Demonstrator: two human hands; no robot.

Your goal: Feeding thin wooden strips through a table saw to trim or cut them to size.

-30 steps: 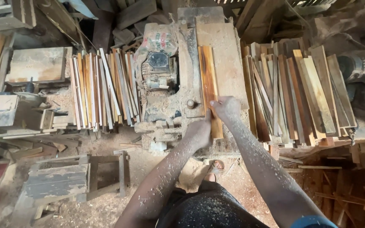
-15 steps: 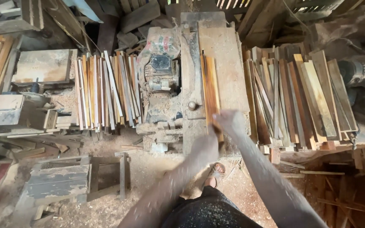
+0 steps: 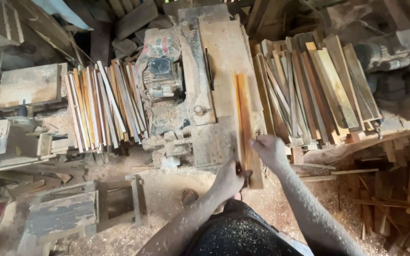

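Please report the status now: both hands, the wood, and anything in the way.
Left hand grips near end of wood strips. Right hand rests on their right edge. Strips flat on saw table. Slat pile close on right.

- Floor (image 3: 167, 208): bare earth, sawdust throughout.
- 9 o'clock: stacked wooden slats (image 3: 103, 106), crates (image 3: 29, 85).
- 3 o'clock: second slat pile (image 3: 319, 85).
- 7 o'clock: wooden stool (image 3: 84, 208).
- Lighting dim, upper edge dark.

You have one view only: a head-worn camera looking steeply down from above the wooden saw bench (image 3: 224, 57). It faces forward over your forearms, at standing height, taking in the bench top, the slat stacks on both sides and the sawdust-strewn floor (image 3: 167, 199).
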